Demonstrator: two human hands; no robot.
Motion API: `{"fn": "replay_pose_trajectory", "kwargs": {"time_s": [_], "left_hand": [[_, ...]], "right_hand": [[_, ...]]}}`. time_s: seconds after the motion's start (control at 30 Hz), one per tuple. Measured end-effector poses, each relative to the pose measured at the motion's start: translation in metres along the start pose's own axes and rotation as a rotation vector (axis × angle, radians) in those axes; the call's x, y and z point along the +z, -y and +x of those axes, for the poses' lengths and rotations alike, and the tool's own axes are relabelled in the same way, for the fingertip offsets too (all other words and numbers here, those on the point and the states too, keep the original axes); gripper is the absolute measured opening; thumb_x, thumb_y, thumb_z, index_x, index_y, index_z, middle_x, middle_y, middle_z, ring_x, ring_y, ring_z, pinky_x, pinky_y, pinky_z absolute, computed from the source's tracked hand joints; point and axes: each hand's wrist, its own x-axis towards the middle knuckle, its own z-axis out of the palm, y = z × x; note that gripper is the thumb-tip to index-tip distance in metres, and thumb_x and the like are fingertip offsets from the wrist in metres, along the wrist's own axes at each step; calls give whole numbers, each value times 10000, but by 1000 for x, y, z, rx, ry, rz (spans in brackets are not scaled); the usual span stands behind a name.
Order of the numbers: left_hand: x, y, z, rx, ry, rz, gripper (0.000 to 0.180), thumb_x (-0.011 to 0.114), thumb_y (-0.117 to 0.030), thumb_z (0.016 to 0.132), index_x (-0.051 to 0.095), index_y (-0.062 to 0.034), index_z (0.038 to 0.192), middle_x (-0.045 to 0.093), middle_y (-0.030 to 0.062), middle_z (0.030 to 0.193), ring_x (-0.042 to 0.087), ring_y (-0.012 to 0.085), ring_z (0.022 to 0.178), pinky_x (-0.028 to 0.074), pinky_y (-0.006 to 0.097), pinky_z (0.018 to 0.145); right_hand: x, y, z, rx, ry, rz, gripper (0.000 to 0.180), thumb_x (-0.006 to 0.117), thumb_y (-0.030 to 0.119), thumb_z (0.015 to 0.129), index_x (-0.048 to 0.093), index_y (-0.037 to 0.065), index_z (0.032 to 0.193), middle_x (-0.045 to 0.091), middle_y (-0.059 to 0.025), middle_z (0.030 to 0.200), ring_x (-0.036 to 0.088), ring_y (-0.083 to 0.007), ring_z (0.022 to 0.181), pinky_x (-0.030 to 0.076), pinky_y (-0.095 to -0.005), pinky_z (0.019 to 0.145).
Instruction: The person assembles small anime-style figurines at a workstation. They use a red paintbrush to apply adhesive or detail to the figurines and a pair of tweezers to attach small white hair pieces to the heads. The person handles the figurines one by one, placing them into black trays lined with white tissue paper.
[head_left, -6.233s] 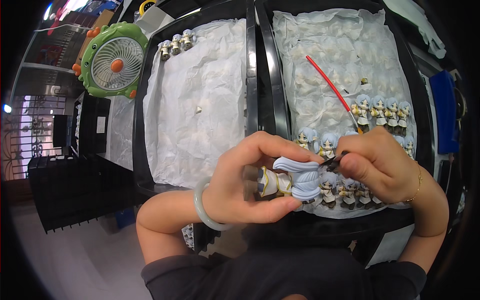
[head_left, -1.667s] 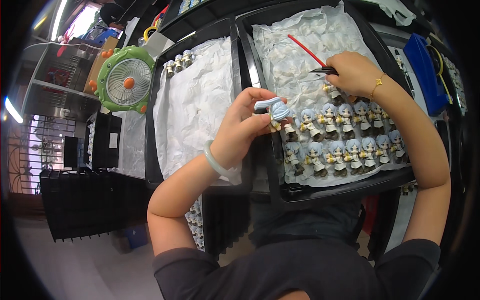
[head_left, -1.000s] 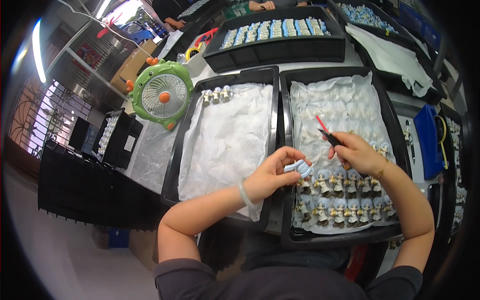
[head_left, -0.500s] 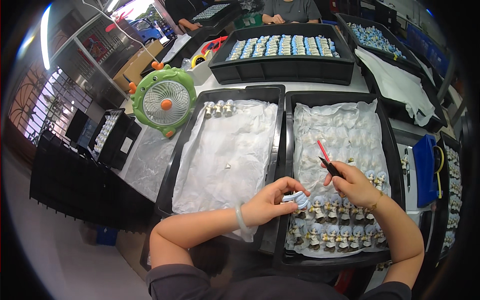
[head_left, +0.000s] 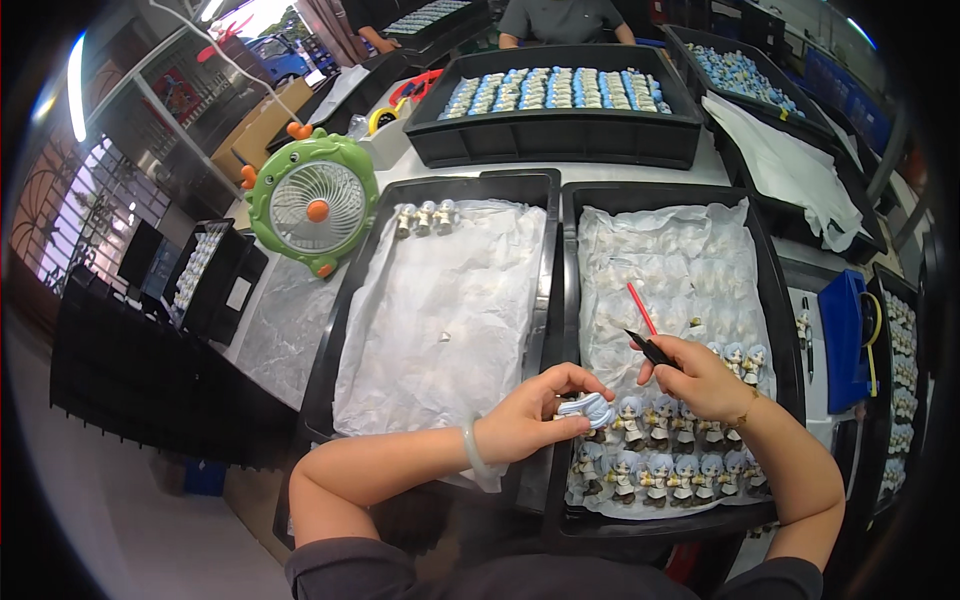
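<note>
head view, what's the left hand (head_left: 540, 412) doing?
– grasping a blue-haired figure (head_left: 590, 408) between thumb and fingers. pale hair faces the camera, hand hides most of the body. it's held up near the left edge of the right tray (head_left: 650, 198), in front of the person.

right hand (head_left: 705, 378)?
– fingers closed around a black pointed tool (head_left: 654, 349). tip aims up and left, apart from the figure. can't tell the exact kind of tool.

what's in that tray?
– white paper liner (head_left: 670, 265), crumpled. two rows of standing-type figures (head_left: 655, 480) lie at the near end, plus a small group (head_left: 742, 360) just beyond the right hand. red stick (head_left: 641, 307) lies on the paper, lower end close to the tool; can't tell if they touch.

and the left tray (head_left: 515, 186)?
– same kind of liner. three figures (head_left: 425, 217) side by side in the far left corner, one small pale bit (head_left: 445, 337) mid-sheet.

around it?
– green fan (head_left: 313, 205) left of the trays. big black bin (head_left: 560, 144) beyond them, packed with blue and white pieces. a person (head_left: 562, 20) sits behind that.
</note>
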Motion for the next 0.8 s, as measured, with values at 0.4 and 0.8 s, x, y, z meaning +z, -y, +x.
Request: {"fn": "replay_pose_trajectory", "kwargs": {"time_s": [0.4,0.8], "left_hand": [[5,-14,3,-67,-102,-66,357,545,-68,832,393,-44,1154,473,119,1193,535,205,1028,471,310,832],[2,-2,0,28,-89,-15,418,618,-63,784,409,-17,1144,470,106,1189,486,177,1082,419,325,906]], "right_hand": [[2,4,-3,-89,-132,250,360,377,30,878,354,39,1237,573,-121,998,536,-77,643,447,-186,546],[1,26,-14,-251,14,835,540,473,167,790,330,-81,1247,531,-278,1102,591,-297,967,526,-329,741]]}}
